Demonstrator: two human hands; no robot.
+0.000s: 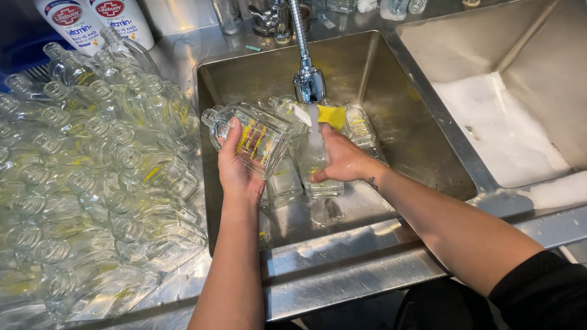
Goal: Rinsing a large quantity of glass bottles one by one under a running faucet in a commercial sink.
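**Two hands, two glass bottles in the left sink**

While water runs from the tap head point(309, 84), the left hand point(237, 170) holds a clear square glass bottle point(249, 135) above the left sink basin point(401, 123). Its fingers are curled around the bottle from below, the thumb lying flat on the near face, so the grasp is firm and closed. The bottle is tilted, with its neck pointing toward 10 o'clock.

At 3 o'clock from this hand, the right hand point(343, 160) grips a second bottle point(313, 158) directly under the stream. The fingers wrap around its right side and the thumb presses the front; the bottle stands nearly upright. A yellow sponge point(332, 116) lies just beyond the right hand, at 12 o'clock.

More bottles lie on the basin floor below both hands. On the steel counter at 9 o'clock, a large pile of empty bottles point(69, 201) rests on its side. The right basin point(577, 83), at 3 o'clock, contains white foam point(498, 130).
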